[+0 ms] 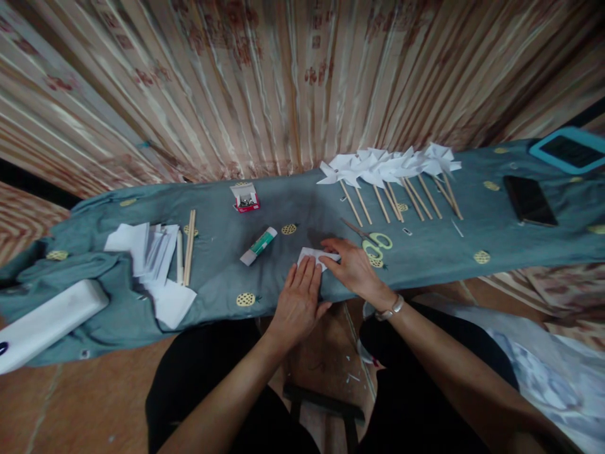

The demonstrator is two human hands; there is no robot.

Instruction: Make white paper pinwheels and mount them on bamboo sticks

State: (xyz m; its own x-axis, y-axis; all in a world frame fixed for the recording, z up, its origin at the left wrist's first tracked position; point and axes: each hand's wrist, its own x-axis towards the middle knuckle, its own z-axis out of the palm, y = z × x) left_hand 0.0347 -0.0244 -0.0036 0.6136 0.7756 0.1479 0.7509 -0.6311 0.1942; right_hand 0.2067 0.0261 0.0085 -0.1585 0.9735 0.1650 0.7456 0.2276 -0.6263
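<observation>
A small folded piece of white paper (308,253) lies at the front of the cloth-covered table. My left hand (301,293) presses on its near edge with outstretched fingers lying flat. At the paper's right end, my right hand (352,265) holds it between thumb and fingers. Just right of that hand are scissors (373,243) with green handles. A glue stick (259,246) with a green label lies to the left. Behind it stands an open red-and-white box (246,200) of small metal pieces.
Several white paper pinwheels (387,167) on wooden sticks lie at the back right. Further right are a dark phone (530,200) and a blue-framed device (570,150). Paper sheets (158,252), wooden sticks (190,249) and a long white case (54,325) lie left. A curtain (283,82) hangs behind.
</observation>
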